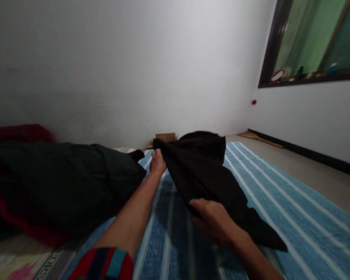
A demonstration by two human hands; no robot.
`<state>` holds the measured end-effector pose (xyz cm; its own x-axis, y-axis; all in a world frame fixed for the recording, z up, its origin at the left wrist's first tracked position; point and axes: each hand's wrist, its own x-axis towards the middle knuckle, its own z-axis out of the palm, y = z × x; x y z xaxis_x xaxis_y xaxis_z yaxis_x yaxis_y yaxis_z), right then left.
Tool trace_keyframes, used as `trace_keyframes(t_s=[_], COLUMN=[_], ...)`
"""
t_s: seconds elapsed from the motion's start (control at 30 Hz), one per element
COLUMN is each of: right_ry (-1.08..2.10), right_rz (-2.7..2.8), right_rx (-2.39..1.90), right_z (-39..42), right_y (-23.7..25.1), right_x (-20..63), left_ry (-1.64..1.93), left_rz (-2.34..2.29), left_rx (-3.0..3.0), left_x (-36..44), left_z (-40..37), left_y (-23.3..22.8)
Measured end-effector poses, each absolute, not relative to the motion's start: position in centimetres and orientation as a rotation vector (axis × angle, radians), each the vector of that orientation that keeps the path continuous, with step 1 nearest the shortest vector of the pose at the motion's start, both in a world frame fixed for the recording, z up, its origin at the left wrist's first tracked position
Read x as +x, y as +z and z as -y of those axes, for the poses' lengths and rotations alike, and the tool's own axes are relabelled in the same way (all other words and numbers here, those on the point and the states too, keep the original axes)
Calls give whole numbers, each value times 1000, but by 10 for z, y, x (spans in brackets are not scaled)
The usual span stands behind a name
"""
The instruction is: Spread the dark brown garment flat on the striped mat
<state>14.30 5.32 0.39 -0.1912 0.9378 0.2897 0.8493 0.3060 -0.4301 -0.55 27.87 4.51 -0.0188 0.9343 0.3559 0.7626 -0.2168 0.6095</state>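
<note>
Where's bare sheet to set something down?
Right side: striped sheet between the black garment and the floor. Crowded: left, under the dark green garment; middle, where the left hand and right hand hold the black garment.

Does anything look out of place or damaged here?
What looks like a broom lies flat on the floor by the right wall, rather than standing. The dark cloth in the left hand and right hand shows no clear damage.

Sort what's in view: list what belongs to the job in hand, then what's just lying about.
Belongs to the job:
black garment, gripped by left hand and right hand
blue striped sheet, spread beneath

Seemingly just lying about:
dark green cloth, untouched at the left
cardboard box
red-rimmed mirror
</note>
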Motion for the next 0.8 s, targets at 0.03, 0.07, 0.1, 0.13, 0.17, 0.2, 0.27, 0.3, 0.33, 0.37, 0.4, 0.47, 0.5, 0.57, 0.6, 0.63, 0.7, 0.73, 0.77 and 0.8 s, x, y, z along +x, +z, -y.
trace_keyframes(t_s=[0.03, 0.07, 0.1, 0.13, 0.17, 0.2, 0.27, 0.3, 0.33, 0.37, 0.4, 0.47, 0.5, 0.57, 0.6, 0.63, 0.7, 0.73, 0.77, 0.8], right_ry=[382, 498, 576, 615, 610, 569, 435, 364, 295, 233, 187, 127, 135, 274, 384, 489, 614, 614, 586, 555], right_rz=[2152, 2173, 2152, 2103, 2038, 1969, 1824, 1749, 1672, 1592, 1519, 1409, 1378, 1378, 1400, 1430, 1520, 1568, 1607, 1635], right_rx=[-1536, -1504, -1493, -1502, -1529, -1564, -1644, -1686, -1726, -1772, -1821, -1915, -1956, -1997, -1996, -1982, -1940, -1928, -1927, -1923], right_z=[-48, -42, -38, -36, -35, -37, -45, -51, -57, -63, -70, -81, -87, -97, -101, -106, -113, -115, -117, -118], right_y=[-4, -12, -18, -22, -26, -29, -35, -38, -40, -43, -46, -53, -57, -64, -68, -72, -78, -79, -78, -76], right_x=[139, 138, 139, 142, 147, 154, 170, 180, 190, 201, 211, 232, 241, 254, 258, 260, 260, 259, 257, 254], left_ry=[971, 897, 856, 837, 833, 838, 855, 864, 874, 884, 895, 921, 934, 958, 967, 971, 971, 970, 976, 987], left_rz=[-1837, -1859, -1875, -1884, -1887, -1887, -1883, -1878, -1869, -1858, -1846, -1824, -1817, -1808, -1803, -1799, -1795, -1799, -1808, -1823], left_rx=[1960, 1911, 1870, 1832, 1793, 1749, 1630, 1555, 1473, 1390, 1309, 1174, 1122, 1053, 1035, 1027, 1036, 1052, 1075, 1106], left_x=[-20, -33, -44, -52, -57, -60, -59, -57, -55, -52, -50, -46, -45, -42, -42, -41, -41, -41, -41, -41], left_z=[-278, -276, -273, -270, -268, -266, -265, -264, -264, -264, -264, -264, -263, -262, -261, -260, -259, -258, -258, -258], left_y=[23, 4, -13, -27, -38, -46, -55, -58, -60, -61, -62, -64, -65, -67, -68, -69, -71, -72, -73, -74])
